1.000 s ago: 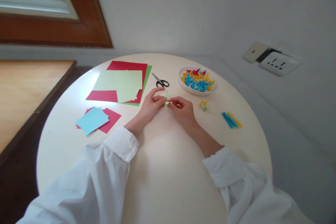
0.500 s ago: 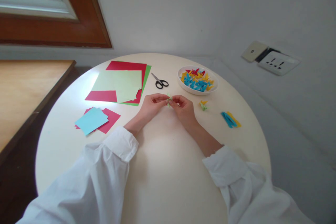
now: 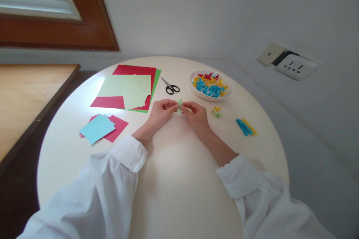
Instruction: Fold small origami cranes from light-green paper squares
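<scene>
Left hand (image 3: 160,114) and right hand (image 3: 197,115) pinch the paper fold (image 3: 179,106) between them, fingers (image 3: 171,105) closed on its ends, over the tabletop's (image 3: 174,179) middle. Feather-light and easily crushed, I'd say: grip the creased edges gently.

Matt paper on a smooth, faintly shiny table (image 3: 179,190)
The pale green folded piece (image 3: 179,106) is thin matt paper, like the sheets (image 3: 123,86) at ten o'clock. The scissors (image 3: 170,87) at twelve have glossy black plastic handles and metal blades. The white bowl (image 3: 211,98) at one looks glazed. The sleeves (image 3: 120,168) are soft cloth.
</scene>
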The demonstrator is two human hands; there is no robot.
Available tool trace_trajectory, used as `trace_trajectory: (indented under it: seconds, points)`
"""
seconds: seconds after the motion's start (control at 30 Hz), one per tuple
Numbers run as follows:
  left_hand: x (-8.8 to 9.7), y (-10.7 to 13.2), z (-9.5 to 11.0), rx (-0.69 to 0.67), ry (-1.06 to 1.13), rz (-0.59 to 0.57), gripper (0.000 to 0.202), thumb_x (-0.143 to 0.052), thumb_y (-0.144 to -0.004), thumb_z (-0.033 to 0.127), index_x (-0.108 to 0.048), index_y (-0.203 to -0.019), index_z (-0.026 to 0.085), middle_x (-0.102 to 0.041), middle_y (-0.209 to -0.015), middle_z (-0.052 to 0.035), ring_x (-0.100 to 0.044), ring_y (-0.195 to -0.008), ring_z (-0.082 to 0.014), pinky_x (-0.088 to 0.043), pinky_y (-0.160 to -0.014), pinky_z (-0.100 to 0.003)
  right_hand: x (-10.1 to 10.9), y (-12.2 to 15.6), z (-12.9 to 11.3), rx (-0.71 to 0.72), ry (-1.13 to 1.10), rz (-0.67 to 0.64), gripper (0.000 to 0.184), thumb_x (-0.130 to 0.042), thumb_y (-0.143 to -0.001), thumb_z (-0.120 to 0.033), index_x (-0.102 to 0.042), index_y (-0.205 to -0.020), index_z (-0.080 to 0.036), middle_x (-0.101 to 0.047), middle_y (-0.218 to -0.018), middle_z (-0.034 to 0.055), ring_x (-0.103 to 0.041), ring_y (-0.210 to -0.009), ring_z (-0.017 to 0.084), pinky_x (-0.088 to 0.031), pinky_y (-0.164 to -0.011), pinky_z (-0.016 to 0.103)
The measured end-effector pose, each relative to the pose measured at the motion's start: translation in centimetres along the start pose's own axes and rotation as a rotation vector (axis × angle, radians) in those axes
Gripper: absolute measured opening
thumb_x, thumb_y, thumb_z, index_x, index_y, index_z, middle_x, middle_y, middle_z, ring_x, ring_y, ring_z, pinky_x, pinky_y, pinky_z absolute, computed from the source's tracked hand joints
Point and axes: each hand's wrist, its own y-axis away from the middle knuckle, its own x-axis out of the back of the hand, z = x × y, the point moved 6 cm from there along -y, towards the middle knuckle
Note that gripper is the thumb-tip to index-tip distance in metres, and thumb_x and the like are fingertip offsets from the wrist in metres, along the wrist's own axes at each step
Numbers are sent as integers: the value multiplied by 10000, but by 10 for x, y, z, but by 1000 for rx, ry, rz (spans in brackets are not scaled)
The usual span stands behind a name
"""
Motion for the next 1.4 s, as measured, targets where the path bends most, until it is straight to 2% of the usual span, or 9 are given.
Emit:
trace_trajectory:
  seconds: [0.23, 0.5, 0.67, 0.8, 1.13, 1.3, 1.4]
  points:
    - [-2, 2, 3, -11, -72, -10, 244, -769, -570, 337, -651, -650, 139, -668, -634, -27, -600, -610, -134, -450, -625, -261, 2, 1, 2, -23, 26, 53, 190, -678, -618, -344, -681, -700, -172, -702, -725, 40, -648, -725, 185, -514, -662, 311]
    - [-1, 4, 8, -21, -171, 36, 158, -746, -597, 266, -643, -613, 147, -639, -563, -10, -580, -546, -131, -439, -570, -261, 2, 2, 5, -74, -65, 54, 120, -681, -581, -283, -653, -625, -174, -679, -652, 13, -619, -621, 149, -508, -647, 305]
    - [-1, 4, 7, -28, -167, 24, 160, -721, -623, 274, -637, -634, 138, -662, -599, -28, -598, -569, -134, -444, -570, -255, -1, 1, 6, -93, -118, 38, 141, -693, -584, -304, -657, -632, -177, -669, -634, 5, -605, -593, 141, -513, -620, 301]
    - [-1, 4, 8, -41, -189, 21, 162, -718, -631, 273, -624, -628, 140, -637, -566, -12, -561, -526, -112, -407, -522, -233, 0, 2, 4, -70, -60, 52, 175, -691, -607, -346, -656, -625, -176, -656, -604, 5, -589, -569, 137, -500, -580, 287]
    - [-3, 2, 4, -49, -165, -3, 215, -736, -610, 307, -601, -624, 140, -605, -541, 13, -535, -503, -92, -404, -516, -222, 3, 1, 2, -49, -45, 90, 150, -688, -593, -308, -643, -593, -165, -619, -538, -24, -559, -524, 109, -478, -566, 265]
    - [-3, 2, 5, -54, -113, -11, 237, -744, -591, 275, -542, -637, 160, -565, -486, 53, -519, -464, -77, -384, -489, -201, 2, 2, 0, -21, -83, 93, 112, -683, -586, -273, -635, -585, -172, -643, -571, -17, -578, -554, 115, -487, -584, 267]
    - [-4, 2, 3, -32, -84, -15, 242, -745, -584, 268, -551, -679, 161, -593, -507, 49, -544, -479, -83, -400, -505, -203, 2, 2, 0, -19, -97, 89, 117, -695, -581, -275, -631, -590, -177, -652, -595, -12, -587, -571, 120, -493, -590, 270]
